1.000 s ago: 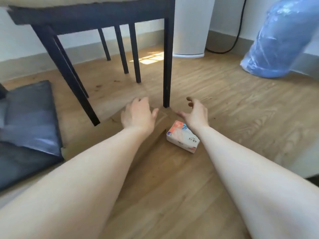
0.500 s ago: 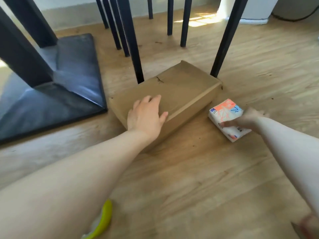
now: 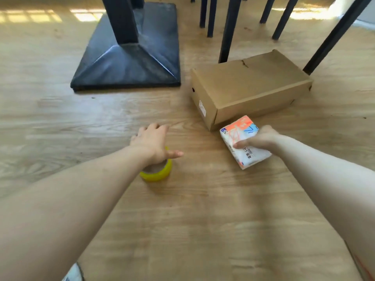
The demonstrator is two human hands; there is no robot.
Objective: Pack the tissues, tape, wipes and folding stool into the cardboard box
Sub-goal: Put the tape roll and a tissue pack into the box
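A closed brown cardboard box [image 3: 249, 86] lies on the wooden floor under dark chair legs. Just in front of its near corner is a white tissue pack [image 3: 243, 142] with orange and blue print, and my right hand [image 3: 257, 138] grips its right side. A yellow roll of tape [image 3: 157, 172] stands on the floor to the left. My left hand [image 3: 152, 140] hovers over the roll's far edge, fingers spread, palm down. Wipes and a folding stool are not visible.
A dark square table base [image 3: 129, 57] with its post stands at the back left. Several dark chair legs [image 3: 227, 29] rise behind the box. A small white object [image 3: 74, 273] shows at the bottom edge.
My left hand left the box lid and moved left and nearer, over the tape roll. My right hand has closed on the tissue pack. The view has swung left and down.
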